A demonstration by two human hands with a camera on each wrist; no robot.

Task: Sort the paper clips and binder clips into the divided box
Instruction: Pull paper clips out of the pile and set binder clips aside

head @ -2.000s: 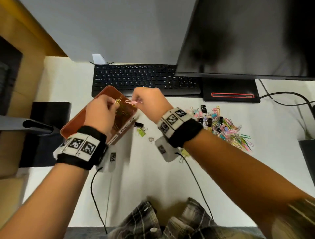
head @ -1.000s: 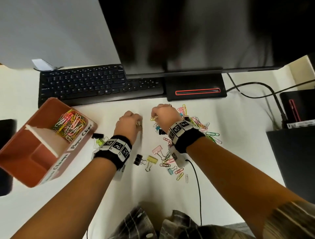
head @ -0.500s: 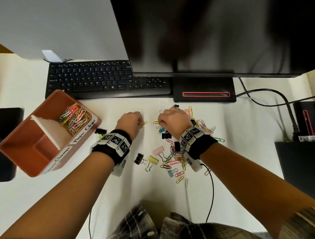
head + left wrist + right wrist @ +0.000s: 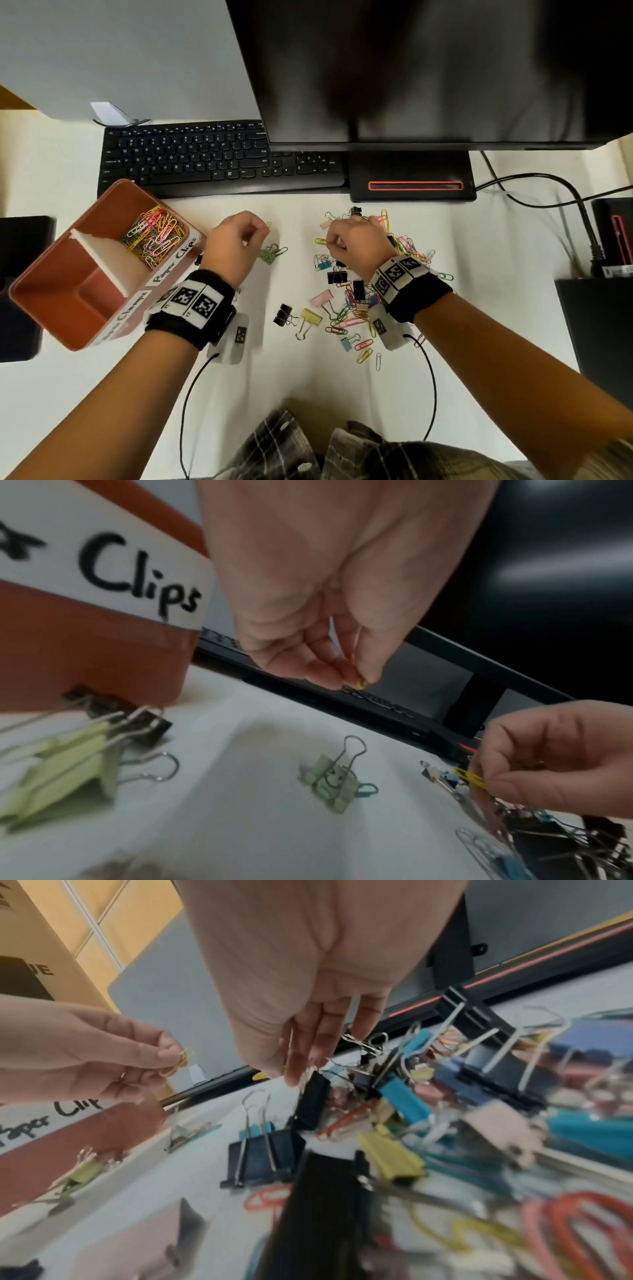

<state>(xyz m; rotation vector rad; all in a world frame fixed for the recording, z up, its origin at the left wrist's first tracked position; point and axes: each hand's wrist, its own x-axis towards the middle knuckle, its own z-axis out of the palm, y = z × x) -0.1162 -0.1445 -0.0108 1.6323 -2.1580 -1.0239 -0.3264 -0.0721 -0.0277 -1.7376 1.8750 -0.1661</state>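
Lifted slightly at frame centre: left hand (image 4: 236, 245), pinching a yellow clip (image 4: 268, 225). Right hand (image 4: 356, 241) pinching another yellow clip (image 4: 471, 777) beside the pile (image 4: 359, 294).

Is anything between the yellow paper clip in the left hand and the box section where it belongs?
Nothing visible. The left hand pinches a yellow paper clip just right of the divided box, whose open paper-clip section is nearest; only bare desk lies between.
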